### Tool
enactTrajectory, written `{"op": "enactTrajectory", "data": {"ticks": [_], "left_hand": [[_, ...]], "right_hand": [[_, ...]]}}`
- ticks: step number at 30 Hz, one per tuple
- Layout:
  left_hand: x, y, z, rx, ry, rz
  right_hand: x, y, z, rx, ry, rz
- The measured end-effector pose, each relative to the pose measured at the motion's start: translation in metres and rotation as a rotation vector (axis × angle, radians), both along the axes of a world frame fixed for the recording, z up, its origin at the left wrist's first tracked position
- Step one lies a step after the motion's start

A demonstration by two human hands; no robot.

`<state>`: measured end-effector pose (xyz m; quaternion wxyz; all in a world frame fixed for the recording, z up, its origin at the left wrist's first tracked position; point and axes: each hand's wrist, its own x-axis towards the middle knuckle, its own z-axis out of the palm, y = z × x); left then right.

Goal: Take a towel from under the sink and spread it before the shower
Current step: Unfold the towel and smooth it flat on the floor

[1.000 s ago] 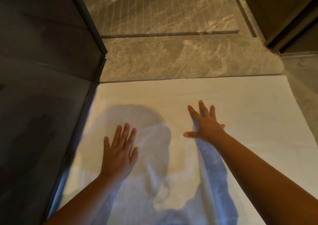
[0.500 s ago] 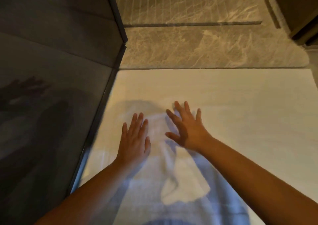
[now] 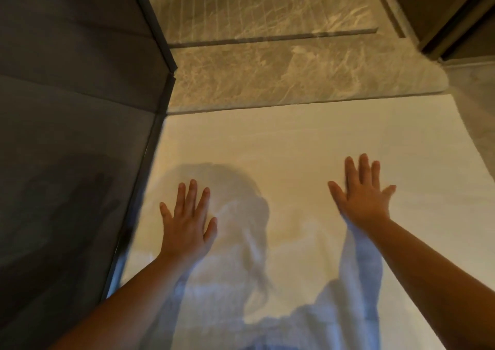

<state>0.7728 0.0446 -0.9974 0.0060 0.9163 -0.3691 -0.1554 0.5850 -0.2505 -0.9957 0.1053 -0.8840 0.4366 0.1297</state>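
Towel: lies flat on the floor, far edge along the marble shower sill, left edge against the dark glass panel; long axis looks left to right.
Left hand: palm down on the towel near the glass, fingers spread flat, holding nothing.
Right hand: palm down further out and to the right, fingers splayed wide, nothing gripped.
Coming move: probably smoothing outward; unpressed cloth lies beyond and right of the fingertips, nearer the right hand.
Hidden: near edge is cut off below; shadows mask any creases between the arms; right edge partly out of view.
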Motion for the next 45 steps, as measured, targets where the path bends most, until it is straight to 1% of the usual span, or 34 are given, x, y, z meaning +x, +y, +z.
{"op": "enactTrajectory", "data": {"ticks": [2,3,5,8,10,13,15,18,20,23,27,29,31,35,38,39,40,42,43,45], "left_hand": [[-0.008,-0.005,0.007,-0.097,0.025,0.000],[-0.014,-0.009,0.011,-0.137,0.019,-0.027],[-0.034,-0.021,0.015,-0.180,-0.008,-0.123],[-0.073,-0.046,0.017,-0.140,0.029,-0.277],[-0.094,-0.054,0.015,-0.051,0.043,-0.327],[-0.103,-0.056,0.014,0.003,0.046,-0.356],[-0.102,-0.053,0.015,0.008,0.055,-0.386],[-0.098,-0.051,0.018,0.055,0.078,-0.400],[-0.099,-0.048,0.020,0.080,0.087,-0.417],[-0.096,-0.040,0.022,0.109,0.075,-0.466],[-0.093,-0.037,0.029,0.183,0.022,-0.481],[-0.098,-0.039,0.033,0.224,0.011,-0.459],[-0.102,-0.041,0.035,0.247,-0.037,-0.454],[-0.103,-0.046,0.054,0.312,-0.078,-0.424],[-0.084,-0.038,0.074,0.435,-0.094,-0.503],[-0.079,-0.040,0.084,0.425,-0.142,-0.564],[-0.077,-0.045,0.093,0.356,-0.241,-0.620],[-0.081,-0.059,0.107,0.313,-0.327,-0.565],[-0.086,-0.066,0.107,0.297,-0.302,-0.500],[-0.107,-0.078,0.091,0.316,-0.129,-0.228]], "right_hand": [[-0.012,0.012,0.007,-0.015,0.021,-0.014],[-0.015,0.026,0.011,-0.027,0.010,0.046],[-0.016,0.059,0.019,-0.053,-0.015,0.274],[-0.024,0.106,0.016,-0.050,0.025,0.522],[-0.034,0.115,0.015,-0.061,0.069,0.597],[-0.056,0.092,0.021,-0.076,0.127,0.527],[-0.080,0.071,0.026,-0.096,0.159,0.418],[-0.120,0.049,0.035,-0.065,0.233,0.242],[-0.141,0.044,0.042,-0.043,0.263,0.189],[-0.159,0.046,0.042,-0.047,0.226,0.194],[-0.141,0.031,0.045,-0.073,0.159,0.317],[-0.132,0.024,0.037,-0.050,0.166,0.370],[-0.133,0.024,0.020,0.005,0.151,0.376],[-0.134,0.026,0.011,0.013,0.127,0.366],[-0.129,0.015,0.009,0.025,0.024,0.335],[-0.127,0.013,0.009,0.050,-0.013,0.311],[-0.125,0.013,0.009,0.071,-0.049,0.298],[-0.121,0.019,0.007,0.108,-0.109,0.303],[-0.120,0.023,0.006,0.136,-0.143,0.310],[-0.120,0.029,0.005,0.177,-0.203,0.319]]}}
